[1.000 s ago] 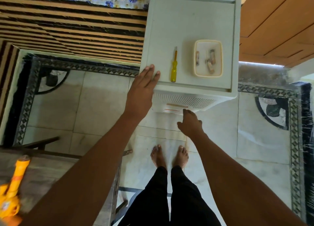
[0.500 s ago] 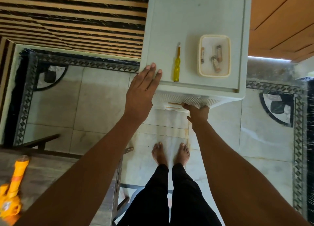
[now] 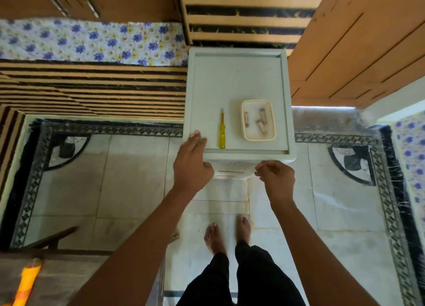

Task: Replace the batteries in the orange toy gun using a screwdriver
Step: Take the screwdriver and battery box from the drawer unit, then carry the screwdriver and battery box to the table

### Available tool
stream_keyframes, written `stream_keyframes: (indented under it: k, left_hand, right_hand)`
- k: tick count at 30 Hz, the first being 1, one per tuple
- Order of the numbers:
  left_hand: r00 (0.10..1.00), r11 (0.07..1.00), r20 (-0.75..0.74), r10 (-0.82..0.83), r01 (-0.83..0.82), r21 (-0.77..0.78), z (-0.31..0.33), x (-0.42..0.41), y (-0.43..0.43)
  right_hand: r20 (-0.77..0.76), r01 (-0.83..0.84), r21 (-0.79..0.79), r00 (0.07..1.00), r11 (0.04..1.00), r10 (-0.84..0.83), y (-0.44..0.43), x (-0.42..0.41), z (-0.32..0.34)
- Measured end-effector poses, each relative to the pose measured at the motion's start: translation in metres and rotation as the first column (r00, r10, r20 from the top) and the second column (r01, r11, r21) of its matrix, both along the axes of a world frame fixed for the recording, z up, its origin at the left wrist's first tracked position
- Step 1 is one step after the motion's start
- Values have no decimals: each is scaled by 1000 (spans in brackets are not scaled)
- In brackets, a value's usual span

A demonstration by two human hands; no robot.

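A white plastic cabinet point(image 3: 236, 80) stands on the tiled floor in front of me. On its top lie a yellow-handled screwdriver point(image 3: 222, 131) and a cream tray point(image 3: 245, 135) holding several batteries point(image 3: 262, 122). My left hand point(image 3: 192, 161) holds the front-left rim of the cabinet top, with fingers on top and thumb against the front. My right hand point(image 3: 277, 178) is at the front-right corner, its curled fingers against the ribbed front just under the rim. The orange toy gun point(image 3: 27, 280) lies on a grey table at the bottom left, partly cut off.
A striped sofa point(image 3: 92, 89) with a floral cloth point(image 3: 92, 41) runs along the left of the cabinet. A wooden panel point(image 3: 358, 53) is close on its right. My bare feet point(image 3: 227, 234) stand on the floor just before the cabinet. The grey table point(image 3: 69, 273) is at my left.
My right hand moved from the middle of the cabinet's front to its right corner. My left hand slid back from lying flat on top to holding the rim. The view tilted up.
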State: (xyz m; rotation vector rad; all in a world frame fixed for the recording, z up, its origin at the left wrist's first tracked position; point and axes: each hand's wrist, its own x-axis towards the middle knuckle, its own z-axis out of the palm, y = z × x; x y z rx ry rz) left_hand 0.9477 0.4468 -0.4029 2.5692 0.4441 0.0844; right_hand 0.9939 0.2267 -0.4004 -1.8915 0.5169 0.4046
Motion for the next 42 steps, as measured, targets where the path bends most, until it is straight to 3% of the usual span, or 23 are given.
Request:
stream_keyframes:
  k: [3, 7, 13, 20, 30, 33, 42]
  left_hand:
    - [992, 990, -105, 72, -84, -112, 18, 17, -7]
    - [982, 981, -137, 127, -145, -129, 34, 34, -11]
    - [943, 976, -252, 218, -216, 35, 37, 70, -38]
    - [882, 912, -335, 332, -391, -126, 38, 89, -52]
    - [797, 652, -338, 500, -603, -460, 82, 17, -45]
    - [750, 534, -324, 577, -646, -545, 100, -29, -44]
    - [643, 372, -231, 730, -658, -655, 128, -168, -49]
  right_hand:
    - [118, 31, -49, 993, 998, -25, -2, 13, 32]
    - [221, 24, -160, 975, 987, 13, 12, 34, 46]
    - [91, -150, -210, 981, 966, 173, 20, 81, 36]
    - [-79, -280, -165, 960, 946, 270, 8, 108, 36]
    - [-66, -365, 51, 928, 930, 368, 14, 71, 77]
    - [-9, -445, 131, 893, 886, 450, 20, 43, 101]
    - [66, -689, 234, 715, 686, 696, 48, -48, 136]
